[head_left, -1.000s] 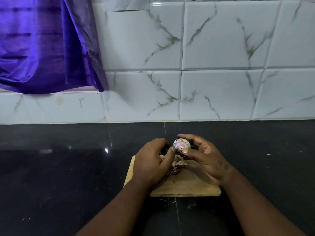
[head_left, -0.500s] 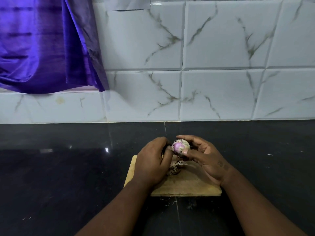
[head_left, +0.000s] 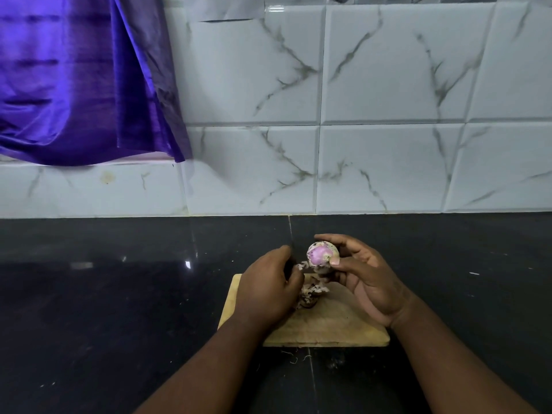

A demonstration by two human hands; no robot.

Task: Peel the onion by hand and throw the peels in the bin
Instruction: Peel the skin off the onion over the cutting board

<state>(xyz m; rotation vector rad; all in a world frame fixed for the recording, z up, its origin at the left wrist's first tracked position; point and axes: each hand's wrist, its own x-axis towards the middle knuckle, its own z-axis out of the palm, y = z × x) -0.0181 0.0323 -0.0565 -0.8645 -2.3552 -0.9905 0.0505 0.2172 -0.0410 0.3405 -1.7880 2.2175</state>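
R hand [head_left: 370, 282] – we cupped the onion [head_left: 322, 256] in curled fingers, above the board [head_left: 328, 330] | L hand [head_left: 268, 288] – we pinched a peel strip [head_left: 301, 265] just left of it | loose peels [head_left: 310, 294] on board (beside L hand)

Before you, a glossy black stone counter [head_left: 119, 294], a wooden chopping board [head_left: 328, 330] flat on it, pale stray threads [head_left: 294, 358] just beside its near edge
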